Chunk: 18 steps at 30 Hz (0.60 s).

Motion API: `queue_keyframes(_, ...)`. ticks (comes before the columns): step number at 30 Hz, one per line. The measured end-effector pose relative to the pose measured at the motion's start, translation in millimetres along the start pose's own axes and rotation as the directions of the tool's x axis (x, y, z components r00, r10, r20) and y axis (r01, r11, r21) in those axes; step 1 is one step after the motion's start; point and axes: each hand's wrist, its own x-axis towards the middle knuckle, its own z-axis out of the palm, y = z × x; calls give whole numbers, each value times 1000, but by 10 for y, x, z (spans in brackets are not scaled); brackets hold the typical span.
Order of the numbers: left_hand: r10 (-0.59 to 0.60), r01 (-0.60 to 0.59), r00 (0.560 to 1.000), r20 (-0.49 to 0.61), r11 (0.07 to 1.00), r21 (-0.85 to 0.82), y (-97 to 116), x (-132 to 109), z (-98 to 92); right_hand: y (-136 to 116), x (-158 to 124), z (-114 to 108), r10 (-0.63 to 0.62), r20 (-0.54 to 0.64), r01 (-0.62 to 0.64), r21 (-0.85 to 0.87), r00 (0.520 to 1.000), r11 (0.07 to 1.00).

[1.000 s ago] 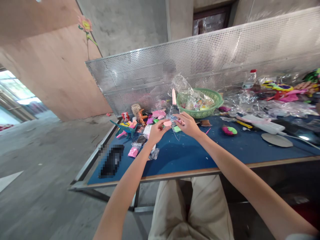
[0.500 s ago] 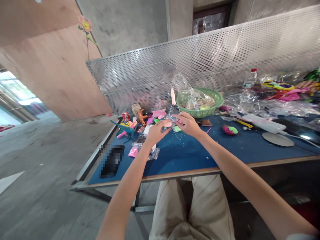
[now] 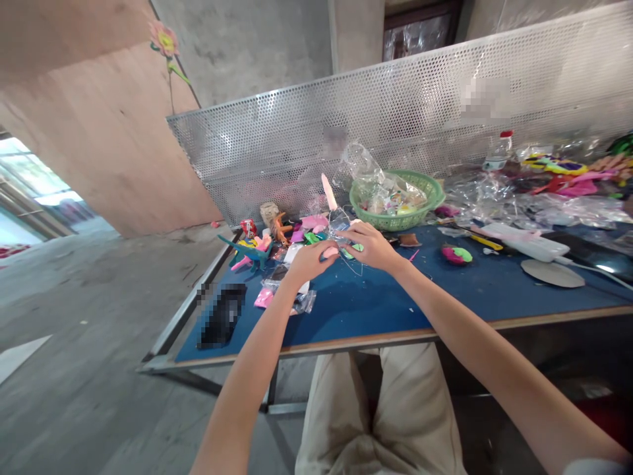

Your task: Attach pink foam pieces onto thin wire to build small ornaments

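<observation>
Wire frame point(image 3: 339, 219) topped by a pale pink spike point(image 3: 328, 191), at the person's hands, above the table's point(image 3: 356, 310) left half, toward the back edge. Long axis steep; spike points up, leaning toward the left edge. Left hand point(image 3: 310, 262): thumb and fingers pinched on a pale pink lump point(image 3: 330, 253). Right hand point(image 3: 374, 247): fingers curled at the frame; whether closed on it, cannot tell. Table surface blue; perforated metal screen point(image 3: 277, 145) behind; concrete floor point(image 3: 99, 343). Frame's lower end partly hidden by fingers; dark object point(image 3: 225, 316) near front left corner pixelated; table's right edge cut off.
</observation>
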Motion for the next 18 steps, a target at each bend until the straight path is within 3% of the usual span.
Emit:
queue_keyframes(12, 136, -135, 990, 36, 991, -11, -37, -1, -9, -29, 12, -93, -35, 2, 34, 150, 999, 988)
queue_keyframes(18, 64, -46, 997, 52, 956, -289, -9, 5, 39, -11, 11, -61, -56, -31, 60, 130, 998, 990)
